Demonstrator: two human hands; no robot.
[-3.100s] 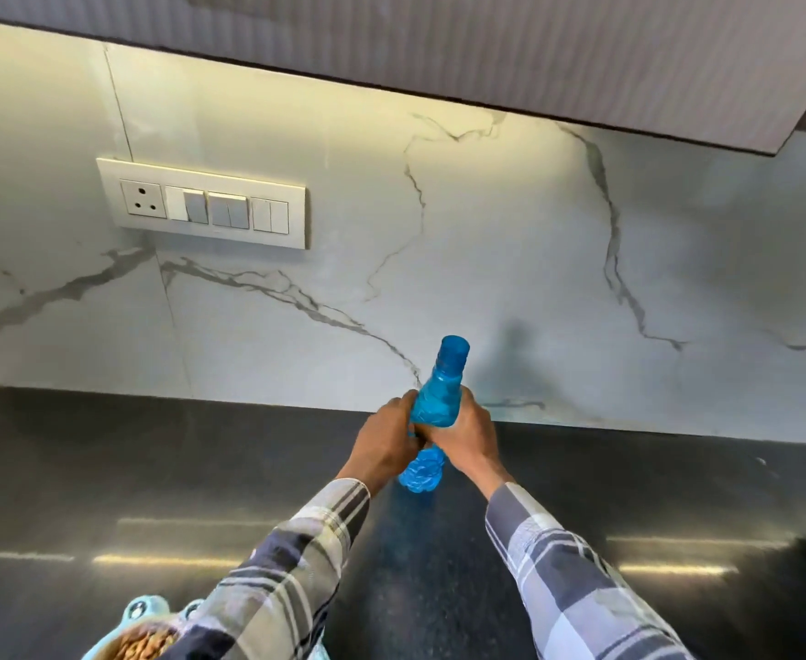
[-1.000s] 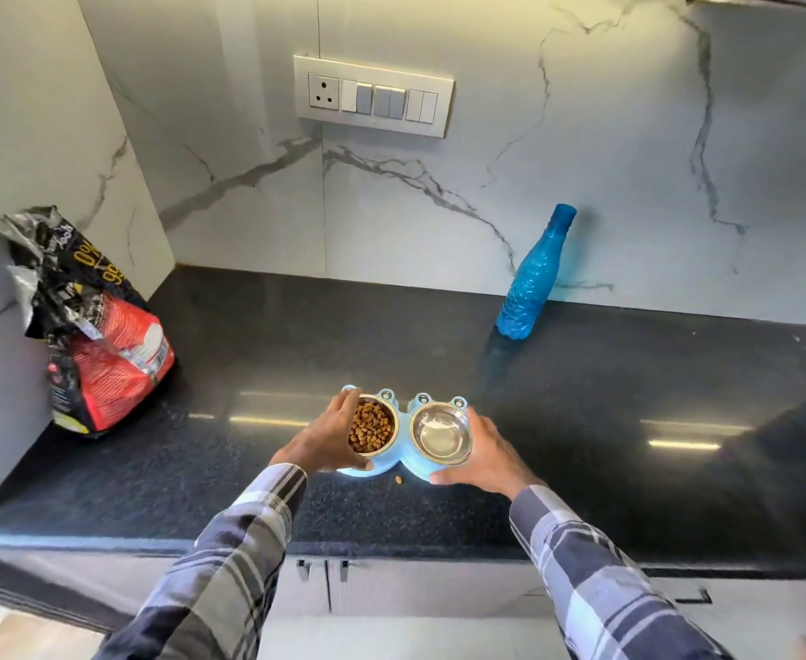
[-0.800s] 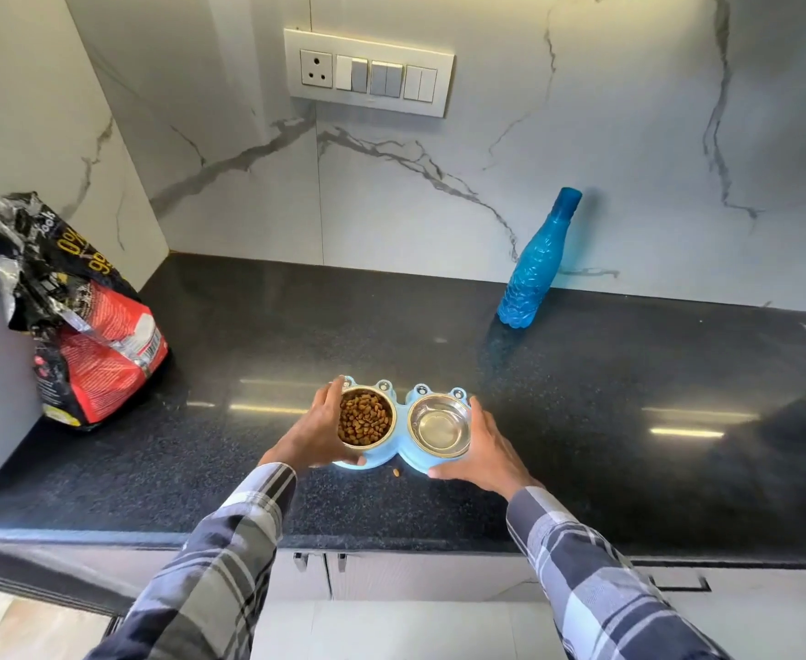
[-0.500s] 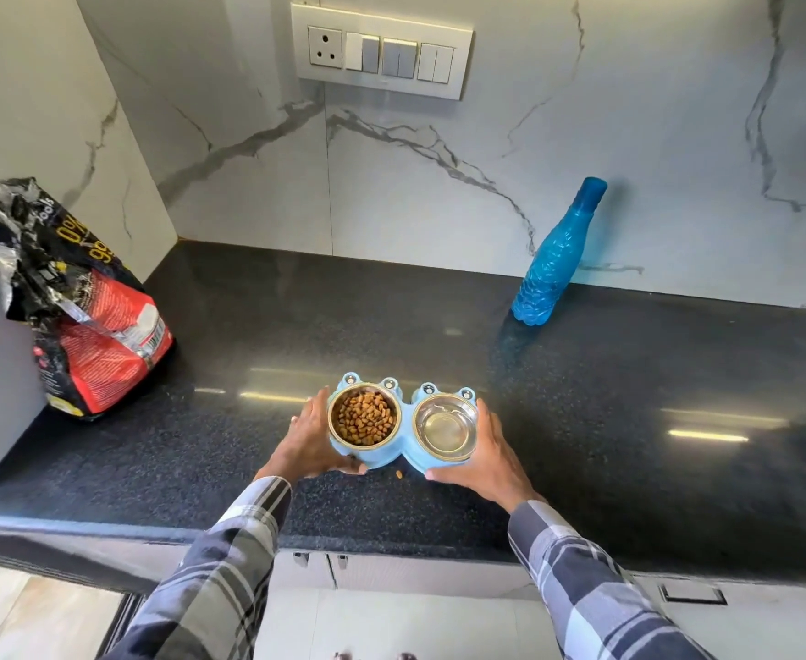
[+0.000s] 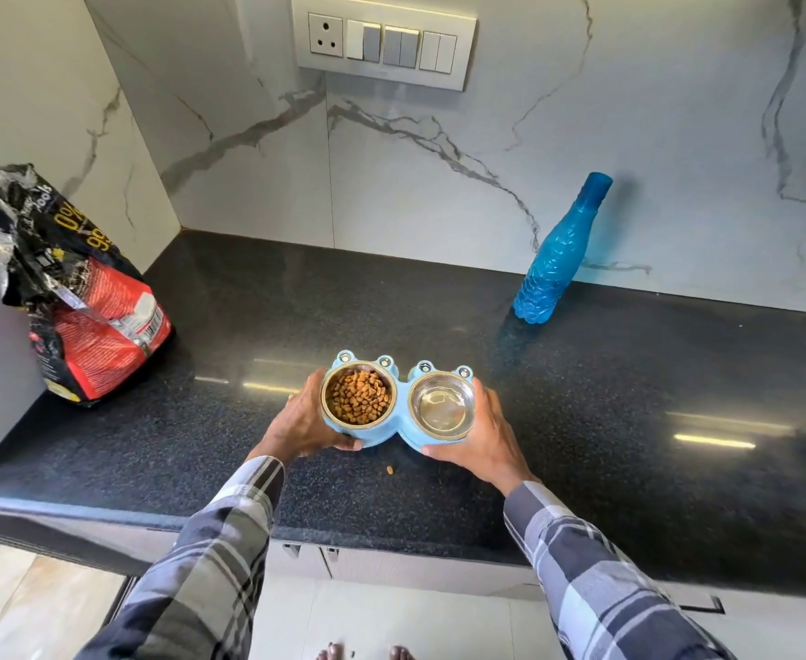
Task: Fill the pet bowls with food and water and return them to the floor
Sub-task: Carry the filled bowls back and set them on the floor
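A light blue double pet feeder (image 5: 406,412) is held just above the black counter (image 5: 248,302). Its left steel bowl (image 5: 358,395) is full of brown kibble; its right steel bowl (image 5: 441,407) holds clear water. My left hand (image 5: 296,423) grips the feeder's left end, fingers curled under it. My right hand (image 5: 484,435) grips the right end the same way. One loose kibble piece (image 5: 390,469) lies on the counter under the feeder. A blue water bottle (image 5: 558,257), capped, stands upright at the back wall, right of the feeder.
A crumpled red and black pet food bag (image 5: 82,302) leans in the left corner. A switch panel (image 5: 384,40) is on the marble wall. The counter's front edge (image 5: 391,545) runs above cabinet doors. Tiled floor (image 5: 415,621) and bare toes show below.
Three seconds ago both hands held the blue bottle at the back wall. Since then the bottle stands alone and both hands hold the feeder, which has lifted slightly off the counter, uncovering a loose kibble.
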